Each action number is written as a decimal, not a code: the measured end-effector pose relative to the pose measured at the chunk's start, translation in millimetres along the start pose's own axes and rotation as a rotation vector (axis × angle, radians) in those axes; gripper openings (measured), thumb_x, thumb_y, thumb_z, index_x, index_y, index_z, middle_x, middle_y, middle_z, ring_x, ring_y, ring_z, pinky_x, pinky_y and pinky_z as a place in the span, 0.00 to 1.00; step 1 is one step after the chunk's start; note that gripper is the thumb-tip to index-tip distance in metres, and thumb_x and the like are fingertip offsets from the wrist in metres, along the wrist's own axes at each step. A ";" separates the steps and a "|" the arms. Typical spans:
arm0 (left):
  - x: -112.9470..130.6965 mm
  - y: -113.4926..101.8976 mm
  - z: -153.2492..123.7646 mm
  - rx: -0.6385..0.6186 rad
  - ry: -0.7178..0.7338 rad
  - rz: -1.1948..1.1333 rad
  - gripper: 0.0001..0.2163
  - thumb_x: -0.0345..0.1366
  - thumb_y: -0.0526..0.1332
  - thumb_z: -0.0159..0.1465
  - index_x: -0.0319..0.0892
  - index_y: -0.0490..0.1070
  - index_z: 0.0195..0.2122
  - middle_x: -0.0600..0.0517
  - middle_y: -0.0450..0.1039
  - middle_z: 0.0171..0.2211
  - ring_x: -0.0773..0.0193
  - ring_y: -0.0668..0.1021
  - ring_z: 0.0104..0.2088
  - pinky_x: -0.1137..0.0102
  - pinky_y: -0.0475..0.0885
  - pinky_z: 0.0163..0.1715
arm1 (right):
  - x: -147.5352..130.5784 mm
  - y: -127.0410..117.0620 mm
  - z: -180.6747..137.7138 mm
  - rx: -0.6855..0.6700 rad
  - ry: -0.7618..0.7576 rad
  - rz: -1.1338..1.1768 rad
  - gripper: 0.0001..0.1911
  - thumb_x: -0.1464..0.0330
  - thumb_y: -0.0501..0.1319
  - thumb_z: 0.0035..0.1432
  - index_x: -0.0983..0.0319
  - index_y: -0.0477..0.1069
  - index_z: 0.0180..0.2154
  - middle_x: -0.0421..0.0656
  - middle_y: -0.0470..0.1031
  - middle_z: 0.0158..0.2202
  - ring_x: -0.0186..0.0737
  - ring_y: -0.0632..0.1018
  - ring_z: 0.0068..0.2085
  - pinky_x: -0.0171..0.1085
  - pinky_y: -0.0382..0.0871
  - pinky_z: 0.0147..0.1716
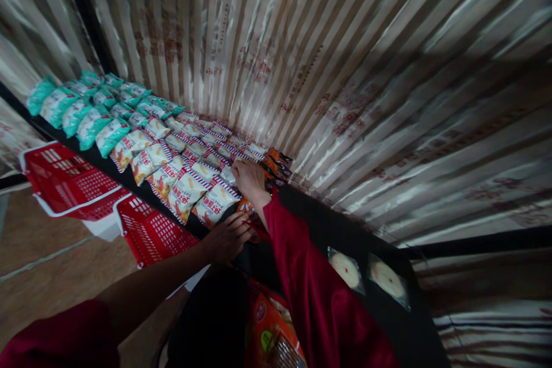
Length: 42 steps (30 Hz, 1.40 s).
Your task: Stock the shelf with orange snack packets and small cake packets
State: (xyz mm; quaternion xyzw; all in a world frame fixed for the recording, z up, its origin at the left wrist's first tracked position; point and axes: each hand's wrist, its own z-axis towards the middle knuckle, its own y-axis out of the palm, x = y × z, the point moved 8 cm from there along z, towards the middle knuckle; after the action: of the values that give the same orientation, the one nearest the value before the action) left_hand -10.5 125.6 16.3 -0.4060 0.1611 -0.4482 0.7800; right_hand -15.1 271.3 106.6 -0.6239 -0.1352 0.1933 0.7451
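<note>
My right hand (250,179), in a dark red sleeve, reaches over the shelf at the end of the rows of white snack packets (215,202). Its fingers are curled down at a small whitish packet edge (228,175); what they hold is hidden. Nearer to me, my left hand (228,236) has its fingers stretched out at the shelf's front edge. Those fingertips lie close to an orange snack packet (245,206), and I cannot tell whether they touch it. More orange and black packets (278,165) lie just beyond my right hand.
Teal snack packets (112,135) fill the left end of the black shelf (314,213). Two round pastries (345,269) in clear wrappers lie to the right. Red baskets (150,230) stand below left. An orange bag (269,328) is beneath me. Pleated printed sheeting (276,57) hangs behind.
</note>
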 end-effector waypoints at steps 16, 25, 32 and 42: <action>-3.0 6.0 -0.9 -0.057 -0.012 0.015 0.13 0.30 0.55 0.59 0.38 0.70 0.45 0.42 0.71 0.50 0.53 0.63 0.60 0.53 0.59 0.60 | -4.9 -33.3 -30.7 0.261 0.019 0.160 0.17 0.68 0.52 0.62 0.63 0.66 0.51 0.49 0.70 0.48 0.44 0.68 0.50 0.40 0.61 0.51; -1.7 6.0 2.3 -0.103 -0.018 0.101 0.20 0.33 0.55 0.60 0.36 0.65 0.53 0.41 0.66 0.56 0.51 0.63 0.60 0.56 0.59 0.59 | 12.0 -42.9 -133.5 0.535 0.177 0.506 0.14 0.69 0.49 0.62 0.61 0.72 0.42 0.49 0.72 0.44 0.40 0.72 0.48 0.41 0.66 0.50; 3.9 -3.4 0.0 -0.068 0.003 0.171 0.24 0.30 0.52 0.61 0.35 0.58 0.60 0.41 0.56 0.62 0.53 0.56 0.64 0.58 0.58 0.60 | 19.9 -11.1 -224.4 0.517 0.314 0.563 0.14 0.69 0.49 0.61 0.59 0.73 0.40 0.50 0.72 0.43 0.43 0.74 0.46 0.45 0.69 0.48; 19.5 -20.0 -18.7 0.085 -0.123 0.239 0.22 0.28 0.50 0.63 0.38 0.58 0.60 0.41 0.56 0.63 0.53 0.54 0.65 0.56 0.60 0.58 | -2.6 6.4 -254.0 0.482 0.297 0.572 0.15 0.70 0.49 0.60 0.59 0.73 0.40 0.50 0.73 0.43 0.42 0.75 0.46 0.45 0.70 0.48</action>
State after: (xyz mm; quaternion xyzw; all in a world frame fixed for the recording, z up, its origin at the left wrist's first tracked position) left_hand -22.7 94.9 22.4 -0.3775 0.1411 -0.3328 0.8526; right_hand 94.3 48.2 53.4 -0.4650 0.2021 0.3267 0.7977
